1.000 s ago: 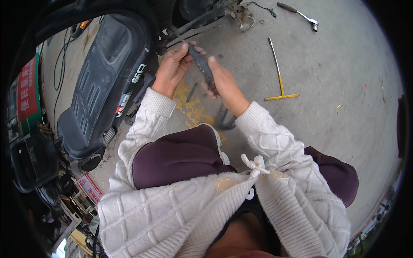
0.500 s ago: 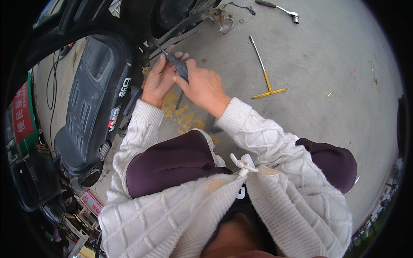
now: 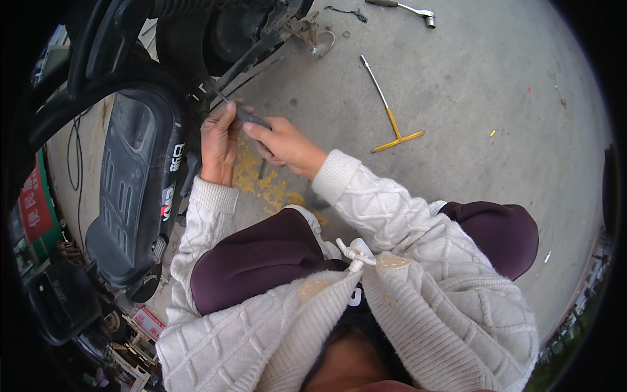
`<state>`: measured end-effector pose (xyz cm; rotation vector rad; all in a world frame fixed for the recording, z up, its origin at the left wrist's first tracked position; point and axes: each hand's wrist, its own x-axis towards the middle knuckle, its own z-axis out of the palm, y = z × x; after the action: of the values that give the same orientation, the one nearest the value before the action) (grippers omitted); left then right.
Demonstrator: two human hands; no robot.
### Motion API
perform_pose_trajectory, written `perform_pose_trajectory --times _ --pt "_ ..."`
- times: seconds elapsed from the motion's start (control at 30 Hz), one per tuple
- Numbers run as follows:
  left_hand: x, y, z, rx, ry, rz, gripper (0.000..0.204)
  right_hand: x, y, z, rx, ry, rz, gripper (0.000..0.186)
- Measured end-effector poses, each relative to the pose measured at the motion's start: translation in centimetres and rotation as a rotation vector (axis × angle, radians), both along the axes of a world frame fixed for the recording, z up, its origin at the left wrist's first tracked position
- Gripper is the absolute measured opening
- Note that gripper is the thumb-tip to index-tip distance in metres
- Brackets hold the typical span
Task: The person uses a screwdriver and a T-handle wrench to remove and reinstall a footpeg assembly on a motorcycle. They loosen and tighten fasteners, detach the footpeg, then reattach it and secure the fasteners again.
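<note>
One second ago my right hand (image 3: 283, 144) lay looser along the slim metal-shafted tool with a dark grey handle (image 3: 255, 119); now it curls around it, which should steady control. My left hand (image 3: 219, 139) pinches its front, shaft slanting up-left beyond toward the black plastic-bodied scooter (image 3: 119, 228).

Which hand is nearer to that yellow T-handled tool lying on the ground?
Right. The right hand is to the left of the T-handled tool, not touching it; the left hand is farther left, beyond the right one.
</note>
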<state>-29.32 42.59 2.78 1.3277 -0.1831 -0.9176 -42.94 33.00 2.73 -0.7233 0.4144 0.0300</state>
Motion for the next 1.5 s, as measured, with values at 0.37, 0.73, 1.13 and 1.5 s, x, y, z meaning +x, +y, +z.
perform_pose_trajectory --times 0.37,0.73,1.13,1.5 --pt "-0.4 -1.0 1.5 0.204 -0.117 0.082 0.020 -0.1 0.2 -1.0 0.440 -0.140 -0.003 0.030" --pt "-0.7 -1.0 0.8 0.234 -0.161 -0.022 0.027 -1.0 -1.0 -2.4 0.356 -0.141 0.090 0.031" --pt "-1.1 -0.5 -9.4 0.462 -0.185 -0.216 0.038 -15.5 -8.0 -17.8 -1.446 0.896 -0.101 0.038" --pt "-1.1 -4.1 -10.1 0.351 -0.478 -0.156 0.038 -5.4 -14.3 -14.2 -1.572 0.818 0.356 0.031"
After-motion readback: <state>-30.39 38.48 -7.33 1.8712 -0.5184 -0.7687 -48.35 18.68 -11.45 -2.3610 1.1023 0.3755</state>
